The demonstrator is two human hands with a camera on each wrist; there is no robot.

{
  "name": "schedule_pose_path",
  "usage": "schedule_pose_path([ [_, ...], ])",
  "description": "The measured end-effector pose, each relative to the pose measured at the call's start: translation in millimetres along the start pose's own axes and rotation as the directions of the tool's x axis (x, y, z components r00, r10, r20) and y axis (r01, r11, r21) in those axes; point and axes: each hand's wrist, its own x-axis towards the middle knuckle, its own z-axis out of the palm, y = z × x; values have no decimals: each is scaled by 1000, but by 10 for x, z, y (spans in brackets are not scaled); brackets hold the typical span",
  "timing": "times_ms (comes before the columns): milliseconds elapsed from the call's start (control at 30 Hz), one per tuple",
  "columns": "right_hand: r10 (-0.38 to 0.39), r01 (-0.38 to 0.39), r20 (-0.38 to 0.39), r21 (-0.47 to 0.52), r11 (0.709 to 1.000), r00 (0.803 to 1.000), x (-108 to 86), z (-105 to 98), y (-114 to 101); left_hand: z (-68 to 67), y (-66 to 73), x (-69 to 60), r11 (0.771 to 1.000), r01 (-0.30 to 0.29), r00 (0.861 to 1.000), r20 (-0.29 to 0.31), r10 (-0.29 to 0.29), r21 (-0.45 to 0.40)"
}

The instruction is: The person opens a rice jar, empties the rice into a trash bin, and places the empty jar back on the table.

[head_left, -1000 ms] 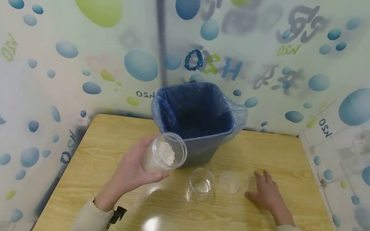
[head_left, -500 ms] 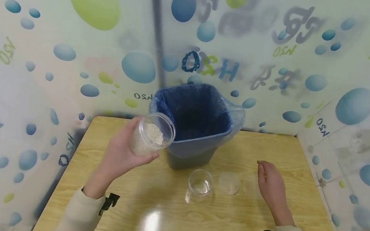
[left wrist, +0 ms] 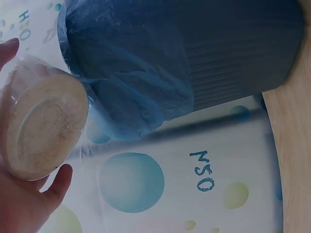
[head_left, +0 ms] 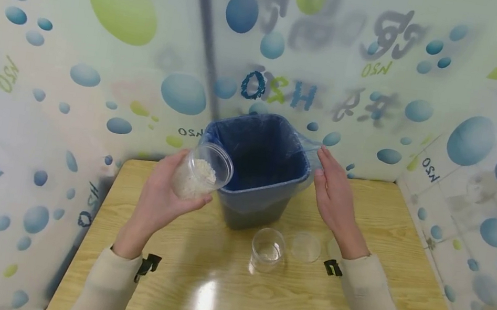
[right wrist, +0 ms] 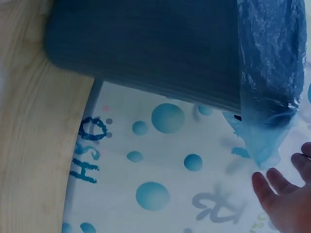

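Note:
My left hand (head_left: 159,193) grips a clear plastic jar (head_left: 185,180) partly filled with white grains. The jar is tilted, its open mouth facing right at the left rim of a blue bin (head_left: 252,211). In the left wrist view, the round base of the jar (left wrist: 46,128) faces the camera. A thin blue bag (right wrist: 265,141) lines the bin and hangs over its rim. My right hand (head_left: 334,201) is at the bin's right side, fingers extended beside the bag's overhang. Whether the fingertips touch the bag I cannot tell.
On the wooden table (head_left: 256,304), a clear plastic cup (head_left: 267,250) stands in front of the bin. A clear round lid (head_left: 305,247) lies to its right, with another faint disc (head_left: 333,248) partly behind the right arm. A patterned wall (head_left: 144,82) rises behind the bin.
My right hand has moved from the discs on the table up to the bin's right rim. The left hand has carried the jar up and left to the bin's left rim.

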Motion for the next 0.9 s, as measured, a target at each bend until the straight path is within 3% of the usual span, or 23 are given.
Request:
schedule_pose_path([
  [167, 160, -167, 116, 49, 985, 980, 139, 46, 29, -2, -6, 40, 1000, -20, 1000, -4, 20, 22],
  [333, 274, -286, 141, 71, 956, 951, 132, 64, 41, -9, -5, 84, 999, -15, 1000, -15, 15, 45],
  [433, 307, -320, 136, 86, 944, 942, 125, 75, 30, -8, -7, 134, 997, -39, 999, -23, 41, 65],
  [667, 352, -368, 131, 124, 922, 927, 124, 96, 26, -2, -13, 271, 975, -158, 986, -33, 165, 154],
  [900, 356, -375, 141, 148, 915, 924, 135, 107, 22, -16, -9, 335, 962, -184, 982, -10, 189, 202],
])
